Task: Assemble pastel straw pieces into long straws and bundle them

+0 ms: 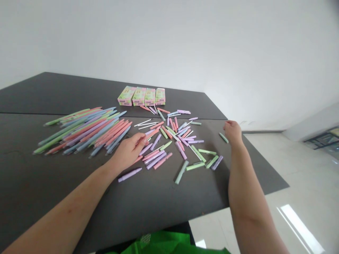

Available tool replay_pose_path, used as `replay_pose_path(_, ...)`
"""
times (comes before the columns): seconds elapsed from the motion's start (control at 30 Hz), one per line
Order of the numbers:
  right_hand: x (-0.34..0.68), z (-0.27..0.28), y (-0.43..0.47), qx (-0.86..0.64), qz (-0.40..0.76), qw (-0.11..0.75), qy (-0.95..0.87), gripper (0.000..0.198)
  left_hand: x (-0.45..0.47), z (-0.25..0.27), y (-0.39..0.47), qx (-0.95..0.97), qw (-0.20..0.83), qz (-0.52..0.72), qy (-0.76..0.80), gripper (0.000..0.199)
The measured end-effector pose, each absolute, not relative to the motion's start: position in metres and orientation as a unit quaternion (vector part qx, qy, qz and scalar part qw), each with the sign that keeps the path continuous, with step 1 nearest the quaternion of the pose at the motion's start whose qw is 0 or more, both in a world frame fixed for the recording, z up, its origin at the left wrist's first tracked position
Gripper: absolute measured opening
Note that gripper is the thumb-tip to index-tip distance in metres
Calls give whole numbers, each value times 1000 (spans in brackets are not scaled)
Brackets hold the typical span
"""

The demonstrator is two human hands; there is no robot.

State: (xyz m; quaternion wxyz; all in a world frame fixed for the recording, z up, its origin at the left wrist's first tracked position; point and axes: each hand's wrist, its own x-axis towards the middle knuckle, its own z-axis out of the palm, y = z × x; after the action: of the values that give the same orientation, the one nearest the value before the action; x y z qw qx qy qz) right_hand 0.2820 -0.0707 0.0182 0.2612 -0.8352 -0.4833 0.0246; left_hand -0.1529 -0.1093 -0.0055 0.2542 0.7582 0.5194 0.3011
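Note:
My left hand (131,149) is closed just above a spread of loose pen parts. A coral pen barrel (152,133) lies at its fingertips; I cannot tell whether the fingers grip it. Near the right side of the table, my right hand (233,131) is closed, and whatever it may hold is hidden. A dark green pen cap (224,138) rests just left of that hand. Between the hands are purple caps (156,159), light green caps (195,166) and thin white refills (144,123). One purple barrel (129,175) lies by itself below my left hand.
To the left is a large pile of assembled pens (84,130) in green, blue, coral and purple. Several pink and green boxes (139,96) stand in a row at the back. The dark table (100,197) ends at a wall behind and floor at right.

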Motion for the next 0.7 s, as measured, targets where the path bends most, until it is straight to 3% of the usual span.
replay_pose_path(0.07, 304, 10, -70, -862, 2, 195, -468, 41, -152, -5, -109, 762, 250, 301, 517, 38)
replay_pose_path(0.23, 313, -1, -71, -881, 24, 54, -469, 24, -152, -5, -109, 765, 252, 308, 506, 36)
replay_pose_path(0.4, 298, -1, -70, -872, 34, -29, -488, 21, -152, -5, -109, 764, 257, 303, 509, 36)
replay_pose_path(0.6, 237, 15, -68, -797, 67, -27, -599, 29, -152, -5, -110, 765, 255, 296, 512, 36)
replay_pose_path(0.7, 186, 29, -71, -701, 88, 65, -705, 31, -152, -7, -109, 766, 252, 296, 512, 36)
